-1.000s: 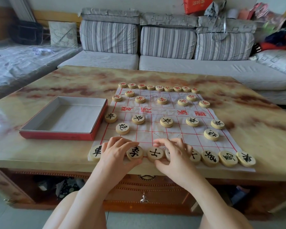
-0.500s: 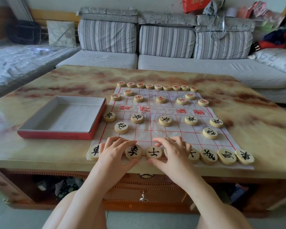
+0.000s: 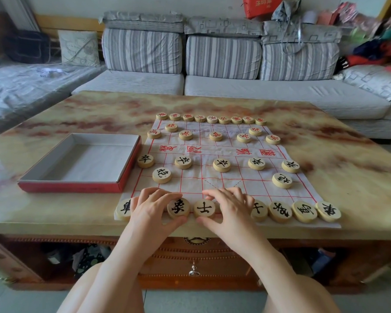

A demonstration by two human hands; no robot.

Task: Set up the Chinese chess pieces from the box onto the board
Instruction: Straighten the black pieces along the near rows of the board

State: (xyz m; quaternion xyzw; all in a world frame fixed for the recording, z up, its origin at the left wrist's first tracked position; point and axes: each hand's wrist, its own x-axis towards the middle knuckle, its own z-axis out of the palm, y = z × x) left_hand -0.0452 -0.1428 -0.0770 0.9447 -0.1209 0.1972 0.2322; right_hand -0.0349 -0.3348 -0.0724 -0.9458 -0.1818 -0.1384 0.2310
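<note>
A white cloth board (image 3: 212, 177) with red lines lies on the marble table (image 3: 339, 154). Red-lettered wooden pieces (image 3: 212, 119) fill its far side. Black-lettered soldiers (image 3: 221, 164) and two cannons stand on the near half. The near row runs along the table's front edge. My left hand (image 3: 151, 208) covers one piece of that row and pinches the elephant piece (image 3: 178, 207) between forefinger and thumb. My right hand (image 3: 233, 208) covers the middle piece and pinches the advisor piece (image 3: 204, 208) the same way.
The red box (image 3: 77, 187), white inside with no pieces in it, sits left of the board and touches its edge. A striped grey sofa (image 3: 212, 86) stands behind the table. My knees are below the front edge.
</note>
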